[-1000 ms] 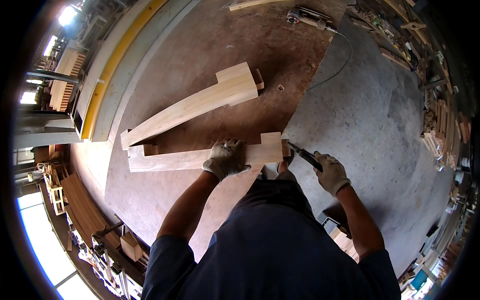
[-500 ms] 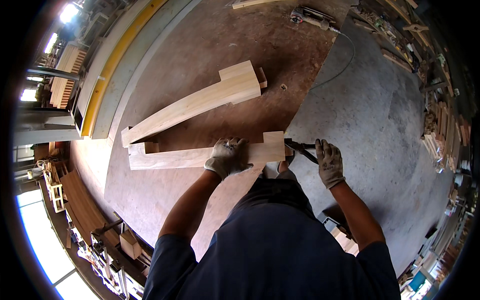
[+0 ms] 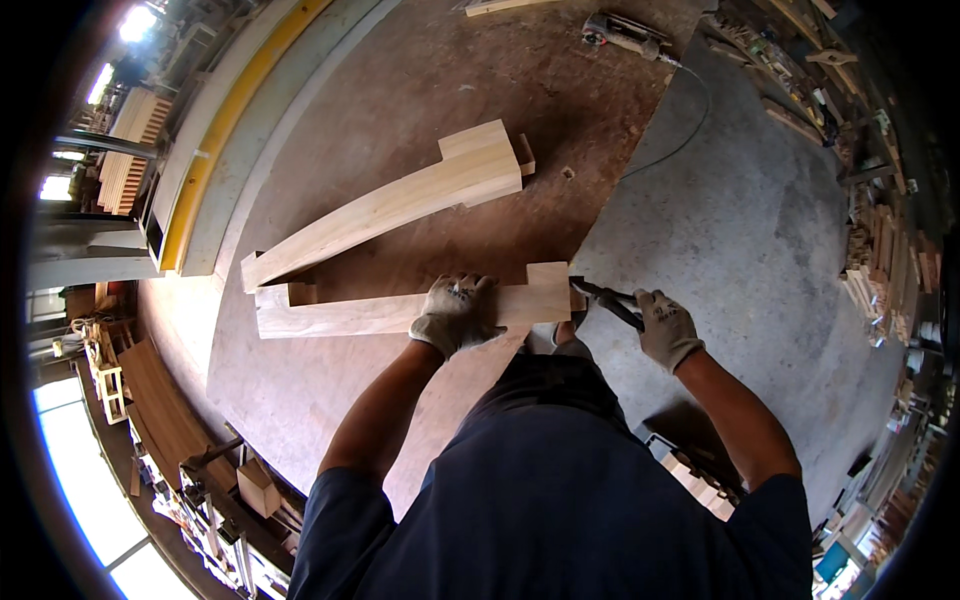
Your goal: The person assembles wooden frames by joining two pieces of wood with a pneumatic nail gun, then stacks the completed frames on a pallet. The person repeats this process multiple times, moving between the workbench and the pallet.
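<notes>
In a pale glove, my left hand (image 3: pixel 458 312) is wrapped over a pale wooden beam (image 3: pixel 360 316) lying crosswise before me. My right hand (image 3: pixel 667 329), also gloved, is closed on the handles of dark pincers (image 3: pixel 612 300). Their jaw end meets the beam's right end, beside its stepped block; what the jaws grip there is too small to tell. Beyond, a second wooden beam (image 3: pixel 390 212), slightly curved and with a wider block at its right end, lies at a slant. The left ends of the two beams come close together.
A power tool (image 3: pixel 625 35) with a thin cable lies at the far right of the brown board (image 3: pixel 560 110). Grey concrete floor (image 3: pixel 740 230) spreads to the right, with stacked timber (image 3: pixel 882 260) along its edge. A yellow-edged metal structure (image 3: pixel 205 150) runs along the left.
My right hand has shifted slightly right and toward me, with its elbow swinging outward and the pincers' handles tilting down. My left hand and both beams stay put.
</notes>
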{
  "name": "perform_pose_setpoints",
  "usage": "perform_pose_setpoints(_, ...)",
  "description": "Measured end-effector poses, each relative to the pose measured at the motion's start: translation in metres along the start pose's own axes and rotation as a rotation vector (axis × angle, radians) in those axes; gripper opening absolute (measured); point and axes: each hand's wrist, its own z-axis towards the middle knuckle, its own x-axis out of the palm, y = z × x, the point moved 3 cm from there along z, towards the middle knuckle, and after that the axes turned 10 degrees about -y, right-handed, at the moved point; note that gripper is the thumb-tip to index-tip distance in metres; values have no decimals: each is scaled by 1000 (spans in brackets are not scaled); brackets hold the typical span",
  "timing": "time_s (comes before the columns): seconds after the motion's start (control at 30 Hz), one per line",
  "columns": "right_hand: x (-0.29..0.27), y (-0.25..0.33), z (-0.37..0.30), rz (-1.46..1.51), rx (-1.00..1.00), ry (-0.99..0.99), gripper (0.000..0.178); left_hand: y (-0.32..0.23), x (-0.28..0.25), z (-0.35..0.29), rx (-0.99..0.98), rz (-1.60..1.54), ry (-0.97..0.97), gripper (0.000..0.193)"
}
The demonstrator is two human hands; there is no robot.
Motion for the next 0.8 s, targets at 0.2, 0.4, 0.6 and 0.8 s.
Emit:
perform_pose_setpoints(0.2,-69,49,17,101,210,380,36,-1,7,-2,-13,0,-64,79)
perform_pose_setpoints(0.4,-58,32,14,270,303,416,38,-2,3,1,-18,-30,-7,77)
perform_pose_setpoints(0.6,-21,6,6,456,230,271,34,1,14,-2,7,-40,-103,73)
perform_pose_setpoints(0.8,36,-24,-1,922,496,463,32,-4,4,3,2,-31,-54,70)
